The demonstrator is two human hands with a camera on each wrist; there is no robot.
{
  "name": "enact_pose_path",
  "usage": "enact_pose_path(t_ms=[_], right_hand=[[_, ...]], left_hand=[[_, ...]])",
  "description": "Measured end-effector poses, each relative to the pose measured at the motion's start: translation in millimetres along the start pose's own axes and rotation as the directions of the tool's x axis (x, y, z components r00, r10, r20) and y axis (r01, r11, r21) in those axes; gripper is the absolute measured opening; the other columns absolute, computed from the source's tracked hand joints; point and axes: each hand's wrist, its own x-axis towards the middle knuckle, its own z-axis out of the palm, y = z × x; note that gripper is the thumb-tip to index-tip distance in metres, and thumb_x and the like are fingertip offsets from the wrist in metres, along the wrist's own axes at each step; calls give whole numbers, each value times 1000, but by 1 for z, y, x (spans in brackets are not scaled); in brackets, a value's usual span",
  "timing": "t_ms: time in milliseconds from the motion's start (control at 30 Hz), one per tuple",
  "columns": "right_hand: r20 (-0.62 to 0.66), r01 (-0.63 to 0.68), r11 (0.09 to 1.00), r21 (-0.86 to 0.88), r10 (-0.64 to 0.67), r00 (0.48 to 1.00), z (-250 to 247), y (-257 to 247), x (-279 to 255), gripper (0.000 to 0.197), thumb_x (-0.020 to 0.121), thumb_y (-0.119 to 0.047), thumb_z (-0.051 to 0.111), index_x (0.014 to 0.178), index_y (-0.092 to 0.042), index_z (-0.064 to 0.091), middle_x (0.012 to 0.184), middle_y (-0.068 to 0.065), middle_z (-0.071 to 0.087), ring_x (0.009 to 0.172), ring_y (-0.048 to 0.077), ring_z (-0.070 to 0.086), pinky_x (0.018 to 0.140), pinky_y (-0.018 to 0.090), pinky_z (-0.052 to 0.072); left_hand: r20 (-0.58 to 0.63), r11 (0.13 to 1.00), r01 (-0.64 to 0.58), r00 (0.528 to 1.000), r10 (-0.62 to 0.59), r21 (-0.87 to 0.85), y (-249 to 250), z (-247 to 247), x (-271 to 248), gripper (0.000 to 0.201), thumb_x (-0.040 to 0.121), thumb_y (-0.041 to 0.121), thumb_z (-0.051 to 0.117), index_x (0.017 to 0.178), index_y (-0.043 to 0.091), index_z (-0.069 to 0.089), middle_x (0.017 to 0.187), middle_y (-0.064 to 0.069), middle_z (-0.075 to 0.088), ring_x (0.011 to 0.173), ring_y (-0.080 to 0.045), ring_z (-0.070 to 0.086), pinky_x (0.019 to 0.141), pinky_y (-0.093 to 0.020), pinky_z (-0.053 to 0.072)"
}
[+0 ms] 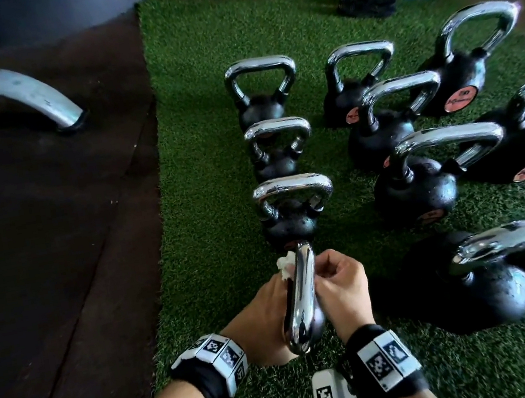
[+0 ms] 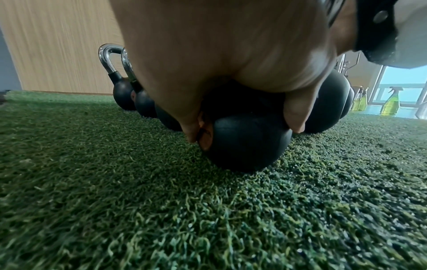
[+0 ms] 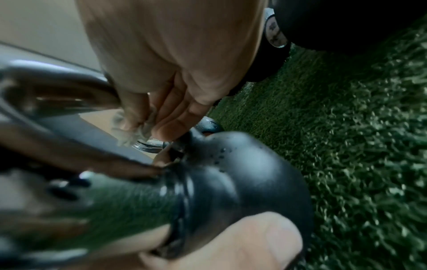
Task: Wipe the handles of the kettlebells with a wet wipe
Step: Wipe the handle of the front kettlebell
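Note:
The nearest kettlebell of the left column is tipped towards me on the green turf, its chrome handle (image 1: 300,296) between my hands. My left hand (image 1: 268,314) grips its black body (image 2: 247,146) from the left, thumb and fingers curled round it. My right hand (image 1: 338,285) is on the handle's right side, fingers curled. It pinches a crumpled white wet wipe (image 3: 130,129) against the chrome handle (image 3: 57,95). A tuft of the wipe (image 1: 284,266) sticks out left of the handle's far end.
Three more kettlebells (image 1: 289,201) stand in a column just beyond, and several larger ones (image 1: 417,179) stand on the turf to the right. Dark rubber flooring (image 1: 54,251) and a grey machine leg (image 1: 10,91) lie left. Spray bottles (image 2: 391,102) stand by a window.

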Motion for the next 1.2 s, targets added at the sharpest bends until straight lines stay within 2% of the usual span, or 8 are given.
enact_pose_path(t_ms=[100, 433, 500, 600, 733, 867, 933, 1200], right_hand=[[-17, -32, 999, -29, 32, 999, 1, 2, -1, 19, 76, -19, 85, 67, -15, 69, 63, 3, 72, 55, 10, 63, 49, 28, 52], [111, -34, 961, -275, 67, 992, -5, -9, 8, 19, 75, -17, 81, 67, -6, 67, 65, 10, 71, 55, 13, 59, 52, 30, 49], [169, 0, 941, -338, 60, 984, -9, -14, 8, 18, 76, -16, 79, 68, -6, 66, 65, 7, 70, 58, 14, 59, 54, 28, 48], [254, 119, 862, -493, 12, 967, -23, -23, 8, 16, 78, -12, 73, 68, -14, 60, 65, -2, 64, 62, 13, 57, 53, 14, 41], [282, 319, 775, -546, -189, 941, -52, -41, 12, 19, 80, -17, 77, 87, -22, 60, 70, -3, 65, 65, 9, 60, 56, 18, 42], [538, 530, 686, -499, -234, 810, -59, -69, 26, 62, 83, -9, 75, 132, -42, 59, 89, -12, 68, 82, -10, 63, 74, 7, 47], [620, 588, 597, -546, -183, 763, -54, -79, 32, 57, 87, -10, 72, 134, -40, 60, 115, -9, 68, 105, -1, 63, 94, 14, 48], [645, 642, 272, -717, -92, 759, -73, -99, 14, 6, 83, -23, 55, 78, -20, 60, 81, 0, 65, 80, 26, 68, 68, 37, 57]], left_hand=[[33, 998, 54, 998, -53, -21, 0, -1, 0, 112, 65, 18, 89, 153, -11, 26, 148, -24, 39, 135, -38, 44, 115, -51, 42], [-9, 999, 27, 1000, -27, 39, 7, 2, 3, 83, 71, 21, 85, 144, 4, 49, 142, -20, 49, 134, -37, 49, 114, -51, 39], [40, 993, 109, 993, -111, 48, 11, -5, 1, 104, 71, 37, 86, 156, 6, 34, 157, -17, 36, 146, -33, 37, 121, -48, 32], [176, 927, 372, 916, -360, -40, 16, -21, -16, 150, 61, 79, 79, 160, 31, -24, 172, 12, -8, 159, -13, 2, 130, -41, 15], [83, 883, 444, 896, -436, -152, 45, -42, -34, 145, 51, 98, 67, 152, 53, -28, 166, 33, -3, 151, 4, 13, 122, -35, 21], [-125, 934, 332, 929, -347, -130, 70, -44, -26, 117, 72, 83, 68, 160, 43, 2, 153, 32, 24, 135, 9, 39, 114, -19, 37], [-202, 942, 324, 920, -336, -92, 74, -43, -20, 101, 79, 62, 72, 160, 38, 15, 141, 31, 35, 123, 8, 47, 107, -12, 42], [49, 939, 284, 953, -299, 193, 66, -85, -3, 89, 82, 23, 71, 156, 44, 24, 121, 22, 44, 107, 1, 44, 90, -16, 51]])
